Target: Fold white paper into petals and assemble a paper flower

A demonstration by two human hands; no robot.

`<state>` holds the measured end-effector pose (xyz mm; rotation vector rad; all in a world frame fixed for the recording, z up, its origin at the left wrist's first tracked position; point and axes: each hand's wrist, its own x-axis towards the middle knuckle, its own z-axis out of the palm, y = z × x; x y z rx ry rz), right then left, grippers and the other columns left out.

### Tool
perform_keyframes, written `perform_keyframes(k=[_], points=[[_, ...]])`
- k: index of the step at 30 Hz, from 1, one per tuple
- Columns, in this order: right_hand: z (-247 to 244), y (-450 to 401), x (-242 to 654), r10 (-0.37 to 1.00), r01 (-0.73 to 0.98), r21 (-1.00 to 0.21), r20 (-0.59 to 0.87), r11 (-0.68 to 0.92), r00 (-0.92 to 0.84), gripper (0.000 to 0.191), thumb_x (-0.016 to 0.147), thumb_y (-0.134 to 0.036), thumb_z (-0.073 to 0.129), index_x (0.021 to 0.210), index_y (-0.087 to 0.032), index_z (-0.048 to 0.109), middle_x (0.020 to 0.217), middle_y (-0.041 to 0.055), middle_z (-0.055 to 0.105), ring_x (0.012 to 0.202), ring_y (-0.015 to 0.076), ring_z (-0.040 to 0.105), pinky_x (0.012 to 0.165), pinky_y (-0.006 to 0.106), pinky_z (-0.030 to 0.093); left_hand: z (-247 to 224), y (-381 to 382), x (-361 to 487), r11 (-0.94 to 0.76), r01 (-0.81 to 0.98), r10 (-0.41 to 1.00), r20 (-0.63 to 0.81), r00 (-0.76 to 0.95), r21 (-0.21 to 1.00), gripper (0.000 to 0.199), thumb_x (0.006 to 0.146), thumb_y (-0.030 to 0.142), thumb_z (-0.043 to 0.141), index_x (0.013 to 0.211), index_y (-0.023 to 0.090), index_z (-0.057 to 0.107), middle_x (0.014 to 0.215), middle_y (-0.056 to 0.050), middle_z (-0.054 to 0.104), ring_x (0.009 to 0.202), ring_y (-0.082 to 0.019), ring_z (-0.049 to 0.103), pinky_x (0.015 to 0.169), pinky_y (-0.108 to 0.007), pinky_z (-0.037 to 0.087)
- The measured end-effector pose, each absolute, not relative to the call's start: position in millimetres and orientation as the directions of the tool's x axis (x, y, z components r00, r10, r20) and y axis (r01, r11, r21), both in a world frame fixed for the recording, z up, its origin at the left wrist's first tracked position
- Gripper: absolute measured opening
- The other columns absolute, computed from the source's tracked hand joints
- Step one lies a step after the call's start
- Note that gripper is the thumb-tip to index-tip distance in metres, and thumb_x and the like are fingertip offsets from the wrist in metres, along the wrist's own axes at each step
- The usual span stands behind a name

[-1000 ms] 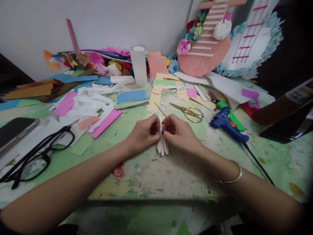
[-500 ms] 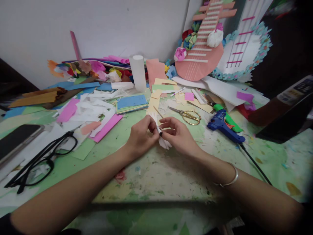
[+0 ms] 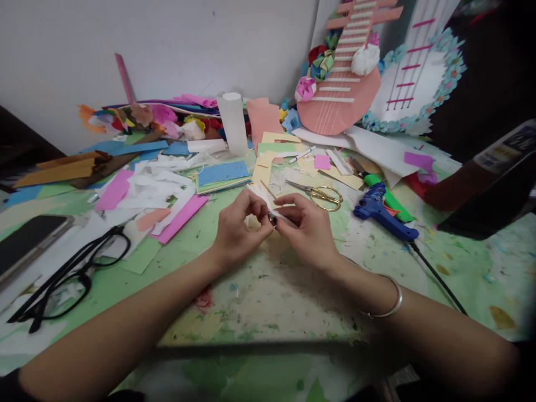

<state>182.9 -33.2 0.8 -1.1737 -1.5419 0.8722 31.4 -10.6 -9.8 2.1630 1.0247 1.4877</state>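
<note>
A gathered piece of white paper (image 3: 261, 195) is pinched at its middle between both hands, above the paint-stained table. My left hand (image 3: 242, 223) is closed on it with thumb and fingertips. My right hand (image 3: 307, 228) grips the paper from the other side, fingers curled. Something small and dark shows at the pinch, too small to name. Just beyond my fingertips lies a thin wooden stick (image 3: 268, 188). Gold-handled scissors (image 3: 322, 195) rest open-bladed past my right hand. My fingers hide part of the white paper.
On the right lies a blue glue gun (image 3: 383, 215) with its cord. Black glasses (image 3: 87, 268) and a phone (image 3: 31, 243) sit left, near paper scraps (image 3: 159, 184). A white roll (image 3: 233, 124) stands at the back, near a paper instrument (image 3: 341, 103) with flowers.
The white paper has turned in my fingers; its lower fanned end, which hung below the hands, now points right, partly under my right hand. The view has shifted slightly.
</note>
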Motion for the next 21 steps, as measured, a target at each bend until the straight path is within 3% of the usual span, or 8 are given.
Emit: perform_keyframes(k=[2,6,9,12,17,21], points=[[2.8,-31.7,183.9,0.971,0.194,-0.952,0.23,0.238,-0.063,0.025,0.073,-0.012,0.06,0.097,-0.018,0.06,0.084,0.005,0.073,0.079,0.0171,0.069,0.071,0.03,0.053,-9.5,-9.5,30.9,-0.684,0.31,0.726,0.66,0.194,0.661,0.028,0.068,0.006,0.061,0.075,0.021,0.038,0.071,0.004,0.051,0.065,-0.011,0.053,0.063,-0.025,0.045],[7.2,-26.4,186.5,0.986,-0.1,-0.993,0.084,0.07,-0.143,0.027,0.068,-0.013,0.065,0.094,-0.017,0.058,0.072,0.002,0.073,0.065,0.014,0.068,0.064,0.027,0.053,-7.1,-8.0,29.4,-0.672,0.187,0.741,0.646,0.184,0.717,0.033,0.068,0.006,0.063,0.074,0.021,0.035,0.072,0.003,0.05,0.066,-0.01,0.053,0.062,-0.025,0.045],[9.9,-24.8,187.0,0.986,-0.188,-0.982,0.026,-0.005,-0.164,0.026,0.066,-0.012,0.068,0.09,-0.015,0.059,0.068,0.0015,0.073,0.057,0.0111,0.065,0.06,0.025,0.053,-5.4,-7.5,28.5,-0.653,0.13,0.755,0.63,0.179,0.746,0.034,0.069,0.006,0.063,0.074,0.021,0.033,0.072,0.004,0.049,0.065,-0.01,0.052,0.06,-0.024,0.045],[10.9,-25.6,186.2,0.99,-0.207,-0.978,0.009,-0.02,-0.141,0.025,0.065,-0.012,0.069,0.088,-0.015,0.06,0.067,0.0019,0.073,0.057,0.0112,0.066,0.06,0.025,0.053,-5.8,-8.0,27.1,-0.684,0.19,0.729,0.659,0.183,0.704,0.033,0.069,0.006,0.063,0.074,0.021,0.035,0.072,0.004,0.049,0.066,-0.01,0.053,0.061,-0.024,0.045],[10.5,-26.5,185.8,0.992,-0.242,-0.97,-0.006,-0.037,-0.129,0.028,0.063,-0.015,0.074,0.087,-0.016,0.06,0.067,0.0013,0.073,0.061,0.0133,0.068,0.064,0.027,0.055,-8.2,-10.4,26.0,-0.733,0.429,0.641,0.747,0.177,0.527,0.026,0.068,0.003,0.063,0.076,0.019,0.044,0.071,0.004,0.05,0.066,-0.009,0.053,0.063,-0.023,0.046],[9.8,-26.0,185.2,0.99,-0.32,-0.942,-0.066,-0.103,-0.124,0.034,0.059,-0.019,0.08,0.086,-0.015,0.059,0.067,0.0021,0.073,0.06,0.015,0.07,0.068,0.03,0.057,-7.1,-11.9,28.4,-0.685,0.413,0.689,0.718,0.1,0.6,0.026,0.067,0.005,0.063,0.075,0.019,0.043,0.071,0.005,0.049,0.063,-0.008,0.051,0.059,-0.02,0.048]])
